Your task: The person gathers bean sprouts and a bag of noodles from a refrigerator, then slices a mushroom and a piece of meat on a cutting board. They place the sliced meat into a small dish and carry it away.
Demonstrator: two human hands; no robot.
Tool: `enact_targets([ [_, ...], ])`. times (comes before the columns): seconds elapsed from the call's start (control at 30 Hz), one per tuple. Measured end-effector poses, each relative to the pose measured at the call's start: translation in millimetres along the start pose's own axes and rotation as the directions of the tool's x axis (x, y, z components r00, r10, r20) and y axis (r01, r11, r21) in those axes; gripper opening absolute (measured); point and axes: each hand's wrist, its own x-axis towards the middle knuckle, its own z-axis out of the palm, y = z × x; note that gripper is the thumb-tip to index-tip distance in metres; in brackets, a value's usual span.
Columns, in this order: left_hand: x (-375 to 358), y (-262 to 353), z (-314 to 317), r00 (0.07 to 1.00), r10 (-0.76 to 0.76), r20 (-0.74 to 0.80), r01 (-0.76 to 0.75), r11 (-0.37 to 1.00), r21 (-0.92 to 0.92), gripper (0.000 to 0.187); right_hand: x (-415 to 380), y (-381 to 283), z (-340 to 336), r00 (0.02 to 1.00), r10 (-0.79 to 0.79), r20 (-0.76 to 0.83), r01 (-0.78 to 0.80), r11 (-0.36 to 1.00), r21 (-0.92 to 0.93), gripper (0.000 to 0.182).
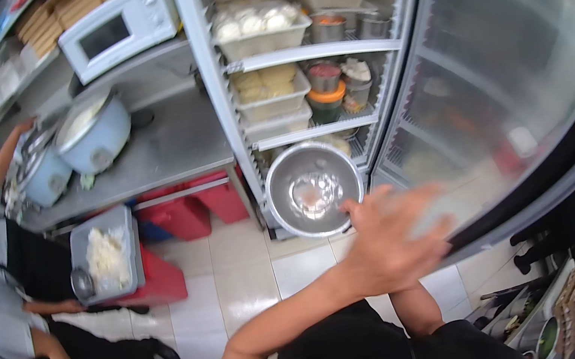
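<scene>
Before the glass-doored fridge [206,64], our right hand [357,210], mostly hidden, grips a shiny, round metal bowl [292,213]; our left hand [394,247] splays, released.

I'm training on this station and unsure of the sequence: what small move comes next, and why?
Perhaps the left hand should steady the glass refrigerator door: it stands open, the fingers spread toward it, and the metal bowl is before the shelves.
</scene>
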Motion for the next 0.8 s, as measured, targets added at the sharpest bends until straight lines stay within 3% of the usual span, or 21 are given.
enact_targets([
  [0.03,-5.8,-15.5,-21.0,0.995,-0.094,0.019,0.092,0.992,0.089,0.04,-0.3,-4.2,-5.7,1.0,0.0,-0.001,0.0,1.0,0.012,0.034],
  [0.07,-14.8,-36.5,-31.4,0.961,-0.259,-0.1,0.272,0.949,0.157,0.04,1.2,-7.1,-9.8,1.0,0.002,0.002,-0.002,1.0,0.024,0.034],
  [0.1,-20.5,-56.7,-43.7,0.909,-0.362,-0.205,0.412,0.851,0.325,0.039,4.3,-9.5,-12.9,1.0,0.005,0.007,-0.005,0.999,0.034,0.033],
  [0.17,-44.8,-105.6,-63.3,0.761,-0.561,-0.325,0.648,0.647,0.401,0.043,19.1,-17.6,-18.0,0.999,0.016,0.034,-0.018,0.998,0.06,0.033],
  [0.23,-70.1,-145.0,-79.2,0.375,-0.924,-0.074,0.926,0.377,-0.01,0.038,45.5,-23.5,-22.7,0.988,0.043,0.148,-0.042,0.999,-0.005,0.034],
  [0.3,-63.8,-157.6,-74.9,0.181,-0.981,0.07,0.932,0.149,-0.332,0.03,70.9,-31.6,-21.6,0.974,-0.005,0.225,0.019,0.998,-0.06,0.037],
  [0.37,-77.0,-183.0,-65.5,0.202,-0.979,0.026,0.889,0.173,-0.423,0.023,102.0,-58.1,-25.1,0.951,-0.046,0.306,0.085,0.99,-0.116,0.04],
  [0.43,-89.7,-208.2,-52.0,0.076,-0.993,-0.095,0.786,0.118,-0.607,0.022,136.0,-91.6,-36.2,0.916,0.005,0.401,0.047,0.992,-0.12,0.046],
  [0.5,-86.0,-222.2,-50.2,0.002,-0.991,-0.137,0.824,0.079,-0.56,0.024,193.3,-123.9,-59.9,0.917,-0.272,0.291,0.277,0.96,0.024,0.045],
  [0.53,-90.7,-230.2,-48.7,-0.024,-0.991,-0.131,0.828,0.054,-0.558,0.024,225.0,-152.5,-76.0,0.88,-0.425,0.213,0.448,0.891,-0.072,0.04],
  [0.57,-94.1,-237.4,-46.5,-0.053,-0.991,-0.125,0.831,0.025,-0.555,0.025,266.8,-176.2,-92.5,0.83,-0.537,0.15,0.548,0.836,-0.037,0.037],
  [0.6,-88.8,-239.1,-45.0,-0.104,-0.988,-0.116,0.827,-0.021,-0.562,0.024,305.1,-210.8,-109.3,0.668,-0.74,0.078,0.725,0.625,-0.289,0.033],
  [0.63,-84.8,-242.7,-42.4,-0.155,-0.982,-0.108,0.819,-0.066,-0.57,0.023,331.3,-257.2,-122.3,0.697,-0.711,0.092,0.705,0.656,-0.271,0.032],
  [0.73,-103.5,-266.3,-35.2,-0.105,-0.978,-0.181,0.777,0.032,-0.629,0.023,430.7,-350.2,-126.6,0.659,-0.745,0.104,0.649,0.494,-0.578,0.035],
  [0.8,-76.7,-270.2,-28.0,-0.146,-0.966,-0.214,0.841,-0.008,-0.541,0.025,514.6,-381.6,-124.3,0.667,-0.656,0.353,0.651,0.283,-0.704,0.048],
])
